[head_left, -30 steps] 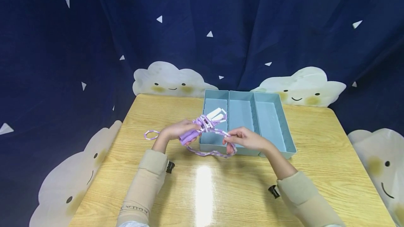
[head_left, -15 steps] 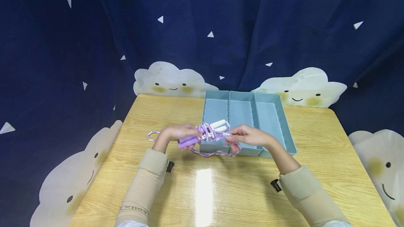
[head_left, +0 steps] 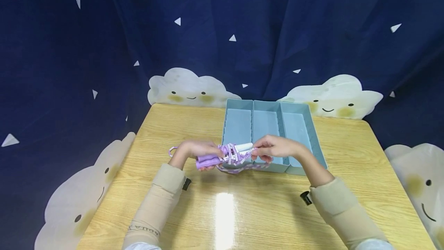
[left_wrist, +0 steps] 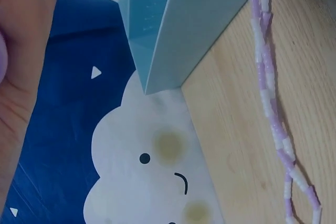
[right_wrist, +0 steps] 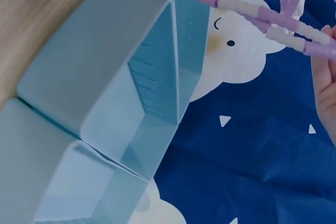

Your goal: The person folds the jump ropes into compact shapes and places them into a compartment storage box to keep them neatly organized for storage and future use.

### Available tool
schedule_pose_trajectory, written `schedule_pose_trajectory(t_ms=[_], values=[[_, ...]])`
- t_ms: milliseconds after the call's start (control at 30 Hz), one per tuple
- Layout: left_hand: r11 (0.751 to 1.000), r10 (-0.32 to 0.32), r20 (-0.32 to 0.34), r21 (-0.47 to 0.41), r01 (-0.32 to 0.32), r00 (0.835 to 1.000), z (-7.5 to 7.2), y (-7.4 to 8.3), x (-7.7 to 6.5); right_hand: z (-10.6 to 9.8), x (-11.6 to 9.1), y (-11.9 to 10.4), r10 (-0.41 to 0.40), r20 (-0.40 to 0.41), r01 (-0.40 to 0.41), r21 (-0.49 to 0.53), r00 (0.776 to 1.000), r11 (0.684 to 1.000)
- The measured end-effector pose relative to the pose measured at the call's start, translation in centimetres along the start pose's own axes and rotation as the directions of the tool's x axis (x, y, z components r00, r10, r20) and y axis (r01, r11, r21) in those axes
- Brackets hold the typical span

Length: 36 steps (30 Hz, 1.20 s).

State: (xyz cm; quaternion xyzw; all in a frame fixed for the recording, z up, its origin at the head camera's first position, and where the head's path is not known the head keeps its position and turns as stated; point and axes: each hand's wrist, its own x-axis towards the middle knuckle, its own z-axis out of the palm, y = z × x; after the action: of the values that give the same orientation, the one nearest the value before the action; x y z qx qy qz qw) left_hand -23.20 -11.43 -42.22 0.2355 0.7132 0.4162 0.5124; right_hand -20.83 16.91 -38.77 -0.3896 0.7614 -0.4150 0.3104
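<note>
A beaded jump rope (head_left: 233,155) in purple and white is held above the table, in front of the blue bins. My left hand (head_left: 201,149) grips its purple handles (head_left: 208,161), whose white ends (head_left: 244,147) point right. Turns of the beaded cord are wound round the middle of the handles. My right hand (head_left: 275,146) pinches the cord just right of the white ends. A doubled length of cord (right_wrist: 262,14) runs to that hand in the right wrist view. Another doubled length (left_wrist: 268,87) hangs down in the left wrist view, and its end loop (head_left: 171,150) shows beyond my left wrist.
Three light-blue bins (head_left: 266,120) stand side by side behind my hands, with nothing seen inside them. They sit on a wooden table (head_left: 194,207). A dark blue curtain (head_left: 194,41) with white cloud faces (head_left: 189,88) backs the table.
The handles have swung down to nearly level, their white ends nearer me. My right hand has drawn the cord closer round them, and the lower loop of cord has flattened and shifted right.
</note>
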Motion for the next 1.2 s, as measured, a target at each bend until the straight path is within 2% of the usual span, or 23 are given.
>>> schedule_pose_trajectory(t_ms=[233,467,700,867,1200], values=[[1.000,-0.015,0.082,-0.010,0.016,0.997,0.5,0.4,0.0,-0.6,0.3,-0.7,0.009,0.048,-0.009,-0.010,0.999,1.000],[1.000,-0.008,0.159,-0.027,0.012,0.987,1.1,0.7,0.4,-1.0,0.7,-0.4,-0.063,0.060,0.067,-0.069,0.996,0.995],[0.997,0.020,0.234,-0.080,-0.002,0.972,1.6,1.1,0.7,-1.3,1.0,-0.4,-0.076,0.060,0.080,-0.072,0.995,0.994],[0.998,0.044,0.257,-0.051,-0.032,0.965,2.0,1.4,0.9,-1.3,1.3,-0.1,-0.081,0.042,0.083,-0.052,0.996,0.995],[0.997,0.071,0.266,-0.060,-0.057,0.961,2.3,1.6,1.1,-0.9,1.5,1.0,-0.076,0.016,0.075,0.037,0.997,0.996]])
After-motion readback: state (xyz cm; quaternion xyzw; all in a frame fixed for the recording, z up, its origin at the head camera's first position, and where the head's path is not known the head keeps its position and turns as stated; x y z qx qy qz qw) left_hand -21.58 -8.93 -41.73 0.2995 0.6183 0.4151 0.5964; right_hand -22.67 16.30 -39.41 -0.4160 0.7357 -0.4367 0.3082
